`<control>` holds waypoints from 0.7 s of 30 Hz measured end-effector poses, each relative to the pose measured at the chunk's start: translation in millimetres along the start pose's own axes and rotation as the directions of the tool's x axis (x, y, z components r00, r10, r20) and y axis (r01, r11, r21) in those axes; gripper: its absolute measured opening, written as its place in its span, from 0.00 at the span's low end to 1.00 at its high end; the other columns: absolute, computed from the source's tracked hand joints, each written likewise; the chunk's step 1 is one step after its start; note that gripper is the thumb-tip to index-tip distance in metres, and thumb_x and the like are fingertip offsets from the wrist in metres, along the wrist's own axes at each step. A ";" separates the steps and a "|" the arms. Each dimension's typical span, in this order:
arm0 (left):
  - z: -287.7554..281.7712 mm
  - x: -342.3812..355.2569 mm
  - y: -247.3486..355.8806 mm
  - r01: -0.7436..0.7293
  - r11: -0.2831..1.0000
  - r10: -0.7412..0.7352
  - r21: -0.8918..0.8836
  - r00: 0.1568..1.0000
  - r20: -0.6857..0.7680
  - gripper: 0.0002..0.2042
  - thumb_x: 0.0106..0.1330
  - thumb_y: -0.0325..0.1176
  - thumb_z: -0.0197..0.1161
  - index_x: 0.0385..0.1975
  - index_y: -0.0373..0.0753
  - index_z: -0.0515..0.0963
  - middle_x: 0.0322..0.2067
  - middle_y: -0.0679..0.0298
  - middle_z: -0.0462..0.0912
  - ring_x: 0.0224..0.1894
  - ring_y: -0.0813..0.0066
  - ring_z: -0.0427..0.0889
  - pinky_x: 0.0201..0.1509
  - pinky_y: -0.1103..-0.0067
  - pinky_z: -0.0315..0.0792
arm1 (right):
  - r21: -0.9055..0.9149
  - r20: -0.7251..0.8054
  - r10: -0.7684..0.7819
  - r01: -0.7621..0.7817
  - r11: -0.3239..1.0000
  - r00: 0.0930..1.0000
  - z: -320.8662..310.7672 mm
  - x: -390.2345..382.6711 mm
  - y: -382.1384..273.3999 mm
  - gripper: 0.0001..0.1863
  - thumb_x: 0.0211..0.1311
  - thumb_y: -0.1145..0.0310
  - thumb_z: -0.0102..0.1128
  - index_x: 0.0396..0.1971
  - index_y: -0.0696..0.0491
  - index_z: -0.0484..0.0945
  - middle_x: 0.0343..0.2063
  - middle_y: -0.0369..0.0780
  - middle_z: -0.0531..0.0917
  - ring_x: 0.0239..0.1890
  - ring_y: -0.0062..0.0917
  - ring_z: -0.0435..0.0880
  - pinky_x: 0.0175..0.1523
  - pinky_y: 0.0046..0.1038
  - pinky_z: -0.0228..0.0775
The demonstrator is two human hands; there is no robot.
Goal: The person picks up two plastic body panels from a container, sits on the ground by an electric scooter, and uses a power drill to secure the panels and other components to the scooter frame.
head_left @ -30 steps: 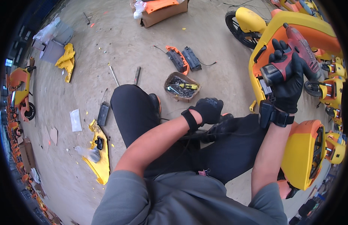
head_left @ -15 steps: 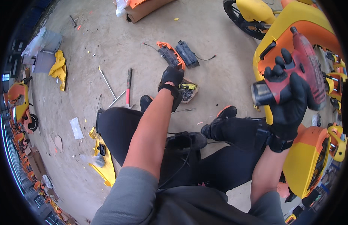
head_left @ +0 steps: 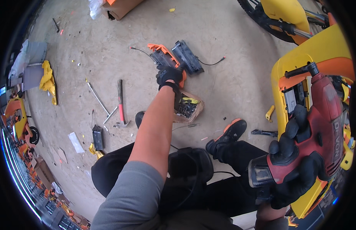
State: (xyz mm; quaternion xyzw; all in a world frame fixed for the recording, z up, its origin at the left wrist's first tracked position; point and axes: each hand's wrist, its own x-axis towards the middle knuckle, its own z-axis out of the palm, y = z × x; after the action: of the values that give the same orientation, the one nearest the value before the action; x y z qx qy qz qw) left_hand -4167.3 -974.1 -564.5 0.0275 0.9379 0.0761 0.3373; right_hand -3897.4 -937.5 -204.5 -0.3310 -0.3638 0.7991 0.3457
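My right hand (head_left: 296,161) is wrapped round a red cordless impact driver (head_left: 324,107), held up at the right with its dark battery end toward me. My left arm reaches forward, and my gloved left hand (head_left: 170,76) is closed on the near end of an orange-and-black casing (head_left: 162,56) lying on the floor; its fingertips are partly hidden. Beside that casing, close to my fingers, rests a black box (head_left: 187,57) with a short cable. Just nearer than my left hand sits an open carton (head_left: 199,111) of small dark fasteners with a yellow-green item on top.
Left of my arm lie a claw hammer (head_left: 120,101) and a T-handled metal wrench (head_left: 96,96). A yellow vehicle body (head_left: 279,76) stands close on the right. Yellow panel pieces (head_left: 48,82) and a black box (head_left: 97,137) lie at left. A cardboard box (head_left: 122,9) is at the far edge.
The view has dipped forward and shifted right. My left hand has moved farther over the orange-and-black casing. The impact driver, still in my right hand, has come lower in the view.
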 end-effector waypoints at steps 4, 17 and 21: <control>19.3 52.8 -42.6 0.058 0.862 0.020 -0.504 0.989 0.149 0.32 0.50 0.46 0.71 0.47 0.30 0.66 0.42 0.50 0.80 0.40 0.60 0.83 0.38 0.70 0.79 | 0.025 0.010 0.000 0.000 1.000 1.000 -2.0 0.5 6.4 0.40 0.64 0.64 0.52 0.69 0.55 0.41 0.65 0.55 0.57 0.61 0.40 0.70 0.54 0.42 0.73; -106.9 -58.2 -46.8 0.409 -0.139 0.793 -0.902 0.591 0.146 0.18 0.67 0.35 0.56 0.54 0.35 0.70 0.48 0.58 0.80 0.50 0.64 0.79 0.59 0.70 0.71 | 0.118 0.065 0.106 -0.113 0.987 0.992 -1.4 -18.6 -7.3 0.35 0.57 0.71 0.58 0.64 0.62 0.56 0.46 0.42 0.73 0.43 0.24 0.76 0.57 0.34 0.66; -141.3 -95.9 -38.7 0.471 -0.104 0.858 -0.876 0.487 0.160 0.16 0.65 0.32 0.55 0.51 0.31 0.71 0.47 0.55 0.79 0.50 0.61 0.79 0.59 0.67 0.70 | 0.121 0.114 0.092 -0.106 0.987 0.989 -14.5 -17.2 -4.1 0.31 0.59 0.71 0.58 0.61 0.62 0.61 0.44 0.42 0.75 0.42 0.24 0.77 0.56 0.34 0.70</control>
State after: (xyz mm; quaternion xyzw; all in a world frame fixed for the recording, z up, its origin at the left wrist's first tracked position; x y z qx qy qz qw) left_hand -4183.4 -1039.7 -403.0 -0.0042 0.2349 0.7626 0.6026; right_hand -3875.5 -944.0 -204.0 -0.2825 -0.3135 0.8535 0.3058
